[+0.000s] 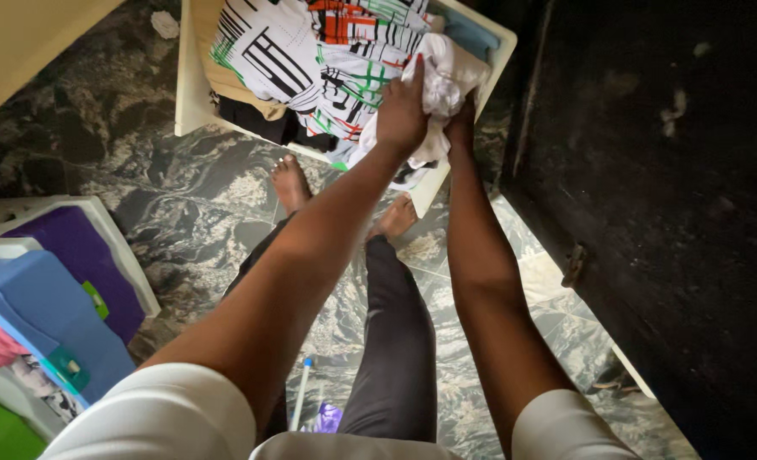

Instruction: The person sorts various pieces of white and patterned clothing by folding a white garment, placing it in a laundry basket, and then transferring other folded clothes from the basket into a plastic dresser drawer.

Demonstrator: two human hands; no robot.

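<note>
Both my arms reach straight down and forward over a white laundry basket (192, 102) on the floor. My left hand (400, 109) grips a crumpled white cloth (446, 78) from the left side. My right hand (460, 128) holds the same cloth from below, mostly hidden behind it. The cloth hangs just above the basket's near right corner. Inside the basket lies a white garment with black, red and green line patterns (310, 51), over tan and black clothes.
My bare feet (291, 181) stand on dark marbled tiles just before the basket. A dark wooden door (676, 213) fills the right. At the left sit a purple-lined white crate (71, 247) and a blue plastic bin (46, 315) with clothes.
</note>
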